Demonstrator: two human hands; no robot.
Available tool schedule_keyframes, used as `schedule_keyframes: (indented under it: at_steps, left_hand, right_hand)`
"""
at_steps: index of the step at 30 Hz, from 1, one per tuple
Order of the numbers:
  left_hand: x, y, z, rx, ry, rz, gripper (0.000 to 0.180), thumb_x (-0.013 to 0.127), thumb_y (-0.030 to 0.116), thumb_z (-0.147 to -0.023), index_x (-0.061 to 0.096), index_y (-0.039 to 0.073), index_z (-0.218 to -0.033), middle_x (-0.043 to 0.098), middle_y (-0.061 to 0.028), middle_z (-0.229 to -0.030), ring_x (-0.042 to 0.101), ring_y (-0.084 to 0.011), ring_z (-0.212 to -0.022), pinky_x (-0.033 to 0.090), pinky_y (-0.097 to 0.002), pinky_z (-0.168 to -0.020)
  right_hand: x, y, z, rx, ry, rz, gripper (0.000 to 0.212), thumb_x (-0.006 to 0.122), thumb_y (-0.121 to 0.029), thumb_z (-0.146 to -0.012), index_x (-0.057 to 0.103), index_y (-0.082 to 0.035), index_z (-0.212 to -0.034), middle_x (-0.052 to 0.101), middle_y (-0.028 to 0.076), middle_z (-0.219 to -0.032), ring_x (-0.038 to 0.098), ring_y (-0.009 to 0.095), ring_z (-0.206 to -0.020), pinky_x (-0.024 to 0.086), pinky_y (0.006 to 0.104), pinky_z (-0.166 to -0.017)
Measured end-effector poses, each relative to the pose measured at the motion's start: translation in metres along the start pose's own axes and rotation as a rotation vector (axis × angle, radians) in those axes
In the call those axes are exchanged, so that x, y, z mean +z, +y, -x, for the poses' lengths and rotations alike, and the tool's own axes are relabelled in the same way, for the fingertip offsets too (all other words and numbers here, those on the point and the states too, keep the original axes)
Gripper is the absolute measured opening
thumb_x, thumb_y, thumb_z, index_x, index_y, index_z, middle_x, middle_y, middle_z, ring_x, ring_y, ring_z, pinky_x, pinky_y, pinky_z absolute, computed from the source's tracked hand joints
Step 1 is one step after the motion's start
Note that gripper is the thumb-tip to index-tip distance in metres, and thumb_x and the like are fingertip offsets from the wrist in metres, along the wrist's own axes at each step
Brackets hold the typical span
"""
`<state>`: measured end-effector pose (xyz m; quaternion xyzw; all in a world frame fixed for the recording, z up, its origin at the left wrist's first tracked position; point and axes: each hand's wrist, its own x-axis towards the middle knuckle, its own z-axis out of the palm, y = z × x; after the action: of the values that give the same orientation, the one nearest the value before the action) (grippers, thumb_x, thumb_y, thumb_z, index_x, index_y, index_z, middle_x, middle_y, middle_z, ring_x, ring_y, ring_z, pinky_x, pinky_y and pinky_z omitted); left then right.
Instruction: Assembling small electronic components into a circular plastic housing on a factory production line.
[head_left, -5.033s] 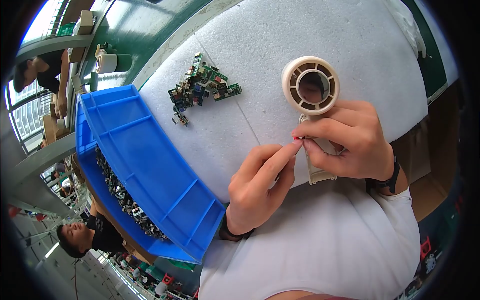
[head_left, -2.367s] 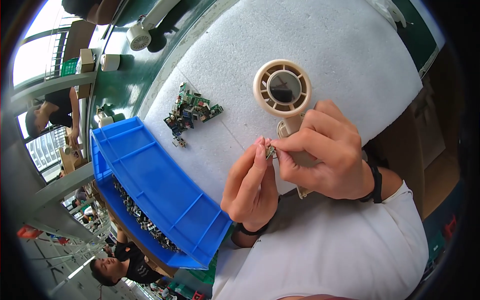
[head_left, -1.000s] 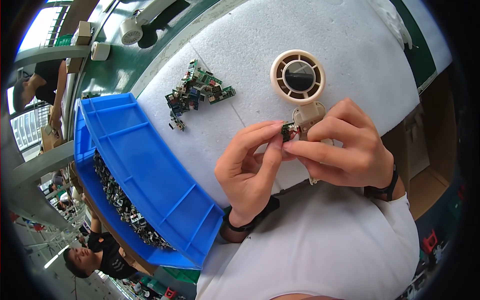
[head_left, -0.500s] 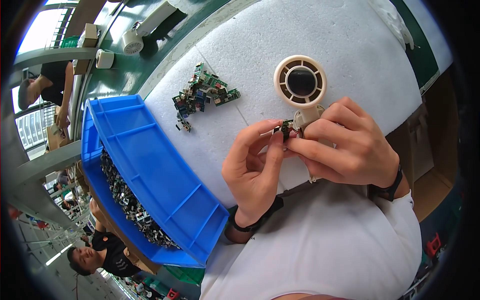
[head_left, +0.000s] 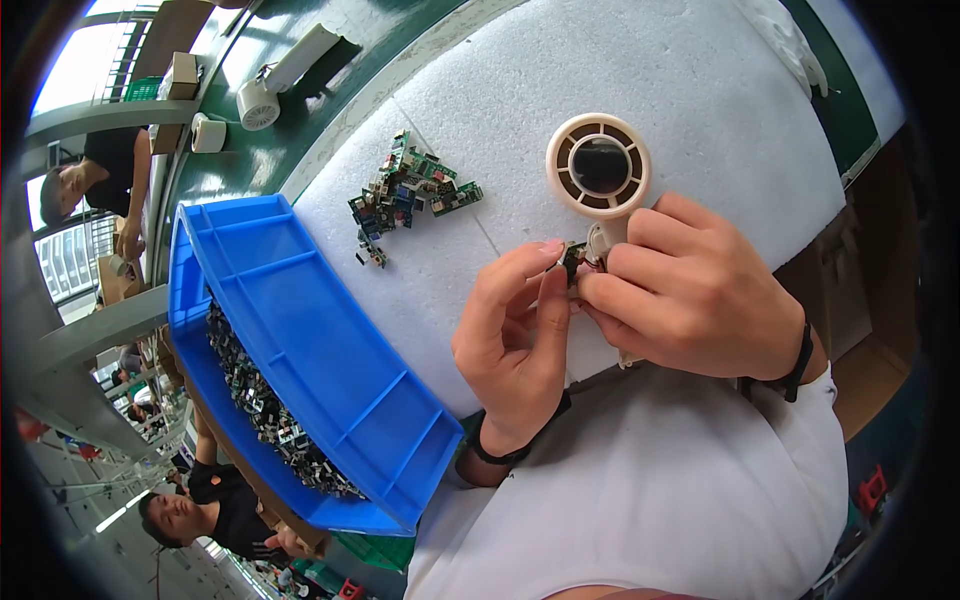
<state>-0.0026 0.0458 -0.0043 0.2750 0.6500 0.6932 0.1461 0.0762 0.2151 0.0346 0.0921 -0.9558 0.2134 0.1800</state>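
Observation:
Between thumb and fingertips, my left hand (head_left: pixel 515 340) pinches a small green circuit board (head_left: pixel 573 260) with dark parts on it. My right hand (head_left: pixel 690 290) is closed around the handle of a cream handheld fan (head_left: pixel 600 122), whose round spoked head with a dark centre points away from me. Thin wires (head_left: pixel 592 264) run between the board and the fan's opened neck, close to my right fingertips. Most of the handle is hidden behind my right hand. A loose pile of circuit boards (head_left: pixel 405 190) lies on the white foam sheet (head_left: pixel 480 110), left of the fan.
At the left a blue plastic bin (head_left: pixel 330 340) holds many small boards. On the green table (head_left: pixel 225 165) beyond lie another cream fan (head_left: pixel 260 103) and a white roll (head_left: pixel 208 133). A cardboard box (head_left: pixel 870 380) stands at the right. Two people (head_left: pixel 215 510) are at the left.
Both hands keep their hold, with the board and fan nearly in place; my fingers have shifted slightly at the wires. The person at lower left has moved a hand lower.

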Motion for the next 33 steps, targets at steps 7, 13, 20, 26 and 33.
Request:
schedule_keyframes:
  at_steps: [7,13,20,26,33]
  left_hand:
    - [0.003,0.004,-0.003,-0.051,-0.025,0.086,0.028,0.058,-0.013,-0.096,0.062,-0.005,-0.122,0.063,-0.0171,-0.121,0.072,-0.0221,-0.099,0.065,-0.0311,-0.078]
    - [0.002,0.005,-0.002,-0.094,-0.023,0.034,0.027,0.06,-0.013,-0.094,0.063,-0.006,-0.12,0.064,-0.0172,-0.118,0.072,-0.0219,-0.097,0.066,-0.0315,-0.074]
    - [0.002,0.006,-0.003,-0.041,-0.083,-0.134,0.028,0.056,-0.01,-0.096,0.061,-0.008,-0.124,0.063,-0.0184,-0.121,0.071,-0.0223,-0.1,0.065,-0.0312,-0.075]
    - [0.004,0.007,-0.003,-0.027,-0.054,-0.124,0.031,0.063,-0.014,-0.089,0.068,-0.007,-0.119,0.065,-0.017,-0.117,0.071,-0.0192,-0.095,0.065,-0.0287,-0.074]
    - [-0.001,0.004,-0.001,0.024,-0.114,-0.196,0.033,0.06,-0.014,-0.093,0.065,-0.008,-0.125,0.062,-0.0186,-0.123,0.07,-0.0224,-0.101,0.064,-0.0301,-0.078]
  right_hand:
    - [0.001,0.01,0.008,0.051,0.183,-0.082,0.018,0.079,-0.007,-0.07,0.064,-0.009,-0.08,0.049,-0.001,-0.066,0.048,0.018,-0.061,0.039,0.0312,-0.057]
    - [0.006,0.014,0.012,0.168,0.293,-0.044,0.02,0.079,-0.005,-0.071,0.063,-0.009,-0.08,0.052,0.0,-0.064,0.049,0.019,-0.057,0.041,0.0317,-0.054]
    - [0.002,0.012,0.016,0.15,0.19,-0.193,0.019,0.079,-0.005,-0.07,0.065,-0.009,-0.082,0.053,0.0,-0.065,0.049,0.018,-0.059,0.041,0.0314,-0.055]
    - [-0.001,0.01,0.021,0.113,0.067,-0.236,0.018,0.079,-0.007,-0.071,0.068,-0.008,-0.085,0.058,0.001,-0.07,0.054,0.019,-0.061,0.045,0.0317,-0.056]
    - [0.0,0.01,0.017,0.102,0.064,-0.266,0.017,0.079,-0.006,-0.071,0.071,-0.008,-0.086,0.057,0.001,-0.068,0.055,0.018,-0.06,0.045,0.0317,-0.055]
